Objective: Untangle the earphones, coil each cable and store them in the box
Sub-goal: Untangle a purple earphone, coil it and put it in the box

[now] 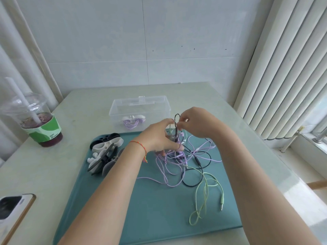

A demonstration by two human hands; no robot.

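Green cable (206, 191) slack near me, purple/black tangle (178, 156) mid-mat, left hand (159, 137) gripping the bunch, right hand (194, 123) fingers pinched on black loop (177, 117); yank too hard = knot tightens, or snags box (139, 110) w/ stored coil behind.

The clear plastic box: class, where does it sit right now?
In the head view, the clear plastic box sits on the table just beyond the teal tray's far edge, behind both hands.
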